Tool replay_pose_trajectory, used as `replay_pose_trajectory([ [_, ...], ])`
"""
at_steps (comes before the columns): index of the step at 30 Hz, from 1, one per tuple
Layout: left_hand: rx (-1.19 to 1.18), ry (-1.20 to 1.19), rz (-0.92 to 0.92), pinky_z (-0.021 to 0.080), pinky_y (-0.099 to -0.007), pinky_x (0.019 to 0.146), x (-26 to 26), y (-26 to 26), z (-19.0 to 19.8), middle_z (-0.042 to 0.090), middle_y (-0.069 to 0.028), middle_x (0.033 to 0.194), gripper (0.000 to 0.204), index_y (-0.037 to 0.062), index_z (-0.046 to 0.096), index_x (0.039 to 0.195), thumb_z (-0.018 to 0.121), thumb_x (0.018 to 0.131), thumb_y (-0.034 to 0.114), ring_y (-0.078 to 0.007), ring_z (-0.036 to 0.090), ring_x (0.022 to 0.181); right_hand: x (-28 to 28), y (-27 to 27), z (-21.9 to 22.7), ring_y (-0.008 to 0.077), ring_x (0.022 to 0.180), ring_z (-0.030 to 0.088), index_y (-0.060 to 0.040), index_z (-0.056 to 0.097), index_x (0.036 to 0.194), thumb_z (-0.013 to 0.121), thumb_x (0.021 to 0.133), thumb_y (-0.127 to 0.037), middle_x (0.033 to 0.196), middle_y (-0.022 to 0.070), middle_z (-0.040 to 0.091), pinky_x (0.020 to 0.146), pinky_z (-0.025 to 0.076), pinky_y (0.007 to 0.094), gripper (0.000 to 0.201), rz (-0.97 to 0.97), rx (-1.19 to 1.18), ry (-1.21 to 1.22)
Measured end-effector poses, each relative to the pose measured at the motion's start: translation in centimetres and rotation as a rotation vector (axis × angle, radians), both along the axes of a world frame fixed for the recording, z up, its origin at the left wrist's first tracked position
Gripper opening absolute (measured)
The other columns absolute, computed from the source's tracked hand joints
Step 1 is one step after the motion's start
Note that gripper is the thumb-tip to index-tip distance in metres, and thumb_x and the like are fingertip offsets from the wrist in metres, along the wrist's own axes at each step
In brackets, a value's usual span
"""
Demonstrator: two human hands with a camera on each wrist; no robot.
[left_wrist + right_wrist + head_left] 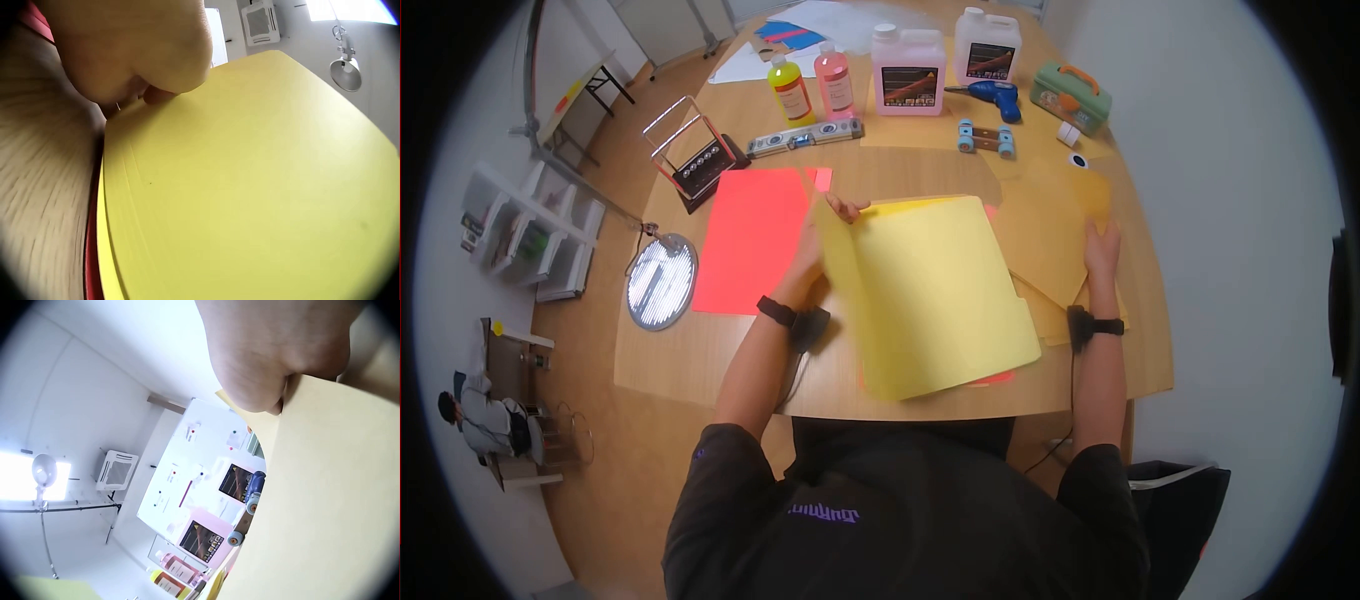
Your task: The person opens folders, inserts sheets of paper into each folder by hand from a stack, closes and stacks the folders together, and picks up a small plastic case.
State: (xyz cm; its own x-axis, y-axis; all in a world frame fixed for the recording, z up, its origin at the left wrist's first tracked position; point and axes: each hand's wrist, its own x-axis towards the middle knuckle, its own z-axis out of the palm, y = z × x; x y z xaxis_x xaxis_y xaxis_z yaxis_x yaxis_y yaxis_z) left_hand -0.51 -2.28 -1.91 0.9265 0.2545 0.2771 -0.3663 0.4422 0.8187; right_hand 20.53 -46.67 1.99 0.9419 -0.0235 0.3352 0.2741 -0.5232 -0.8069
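Observation:
A yellow file folder (940, 290) lies partly spread open in front of the person, its left cover standing up. The left hand (808, 252) grips that raised cover near its top, with fingertips curled over onto the inner side. Up close in the left wrist view, the yellow cover (250, 181) fills most of the picture below the left hand (137, 50). To the right, the right hand (1103, 250) holds the right edge of a tan folder (1040, 240). Its thumb presses the tan sheet's edge (331, 481) in the right wrist view. More tan folders lie underneath.
A red folder (750, 240) lies left of the yellow one. Behind stand a spirit level (805, 138), a Newton's cradle (705, 165), bottles, pink jugs (908, 70), a blue drill (997, 97), a toy skateboard-like piece (986, 138) and a green toolbox (1072, 97). A round lamp (662, 282) hangs left.

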Motion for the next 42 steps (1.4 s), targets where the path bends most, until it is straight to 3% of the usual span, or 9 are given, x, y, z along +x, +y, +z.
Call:
replay_pose_trajectory([
  [5,-0.029,-0.078,-0.066,0.027,-0.0511,0.123,-1.1,-0.1,1.6,0.057,-0.0068,0.089,0.018,0.0090,0.048,0.087,0.052,0.103,0.017,-0.0235,0.059,0.102,1.3,-0.2,-0.8,0.0372,0.109,0.065,0.0032,0.062,0.121,0.062,0.094,-0.021,0.116,0.0216,0.069,0.092,0.049,0.0419,0.037,-0.052,-0.127,-0.032],
  [13,-0.171,-0.114,-0.039,0.029,-0.0470,0.122,-2.0,-0.8,1.2,0.062,-0.0065,0.097,0.016,0.0091,0.053,0.095,0.060,0.100,0.023,-0.0227,0.058,0.110,-1.1,0.3,3.6,0.0315,0.101,0.069,0.0039,0.064,0.119,0.063,0.097,-0.026,0.111,0.0191,0.072,0.087,0.050,0.0386,0.037,-0.127,-0.031,-0.105],
  [19,-0.125,-0.207,-0.062,0.031,-0.0464,0.121,-2.1,-0.2,-0.3,0.062,-0.0084,0.110,0.017,0.0096,0.058,0.101,0.064,0.098,0.025,-0.0256,0.056,0.121,-0.8,0.1,3.6,0.0230,0.098,0.063,0.0047,0.058,0.130,0.057,0.103,-0.027,0.119,0.0122,0.067,0.089,0.051,0.0381,0.041,-0.093,0.504,-0.285],
  [22,-0.075,-0.145,-0.065,0.032,-0.0493,0.120,-2.8,-0.2,0.7,0.060,-0.0056,0.111,0.015,0.0094,0.061,0.104,0.063,0.098,0.024,-0.0281,0.055,0.122,0.9,-0.2,0.9,0.0218,0.096,0.065,0.0075,0.063,0.118,0.060,0.101,-0.027,0.112,0.0144,0.070,0.086,0.051,0.0364,0.039,-0.143,0.436,-0.139],
  [24,-0.096,-0.174,-0.080,0.032,-0.0511,0.120,-3.5,-1.5,1.9,0.059,-0.0037,0.110,0.016,0.0095,0.063,0.106,0.063,0.098,0.023,-0.0296,0.055,0.122,4.1,-1.5,-3.0,0.0218,0.098,0.065,0.0072,0.063,0.119,0.060,0.100,-0.026,0.114,0.0138,0.070,0.088,0.050,0.0355,0.038,-0.010,0.015,-0.022],
  [30,-0.271,-0.238,-0.089,0.038,-0.0514,0.114,-2.8,-2.1,1.7,0.060,-0.0015,0.113,0.026,0.0108,0.064,0.113,0.064,0.098,0.031,-0.0343,0.056,0.120,-1.8,3.8,0.2,0.0204,0.102,0.064,0.0073,0.064,0.118,0.062,0.099,-0.020,0.114,0.0134,0.070,0.093,0.048,0.0335,0.033,0.370,0.212,0.048],
  [33,-0.277,-0.387,-0.093,0.042,-0.0513,0.111,-2.8,-2.1,1.4,0.060,-0.0014,0.112,0.026,0.0087,0.062,0.112,0.064,0.098,0.030,-0.0336,0.059,0.115,-2.2,4.6,-0.1,0.0195,0.104,0.064,0.0075,0.064,0.119,0.061,0.100,-0.018,0.114,0.0130,0.070,0.094,0.048,0.0331,0.032,0.376,0.121,0.086],
  [35,0.129,-0.014,0.090,0.042,-0.0509,0.111,-3.2,-1.0,1.4,0.059,-0.0013,0.114,0.026,0.0080,0.061,0.111,0.064,0.098,0.030,-0.0313,0.059,0.115,-2.1,4.4,-0.1,0.0193,0.104,0.064,0.0074,0.064,0.119,0.061,0.100,-0.018,0.115,0.0129,0.070,0.094,0.048,0.0330,0.032,0.397,0.051,0.071],
  [42,-0.188,-0.265,-0.067,0.040,-0.0511,0.113,-3.8,-2.4,2.5,0.057,-0.0014,0.114,0.025,0.0086,0.060,0.110,0.062,0.099,0.031,-0.0293,0.055,0.123,-2.8,4.5,0.4,0.0194,0.103,0.065,0.0067,0.064,0.119,0.060,0.101,-0.017,0.115,0.0124,0.071,0.093,0.048,0.0331,0.031,0.404,-0.003,0.055],
])
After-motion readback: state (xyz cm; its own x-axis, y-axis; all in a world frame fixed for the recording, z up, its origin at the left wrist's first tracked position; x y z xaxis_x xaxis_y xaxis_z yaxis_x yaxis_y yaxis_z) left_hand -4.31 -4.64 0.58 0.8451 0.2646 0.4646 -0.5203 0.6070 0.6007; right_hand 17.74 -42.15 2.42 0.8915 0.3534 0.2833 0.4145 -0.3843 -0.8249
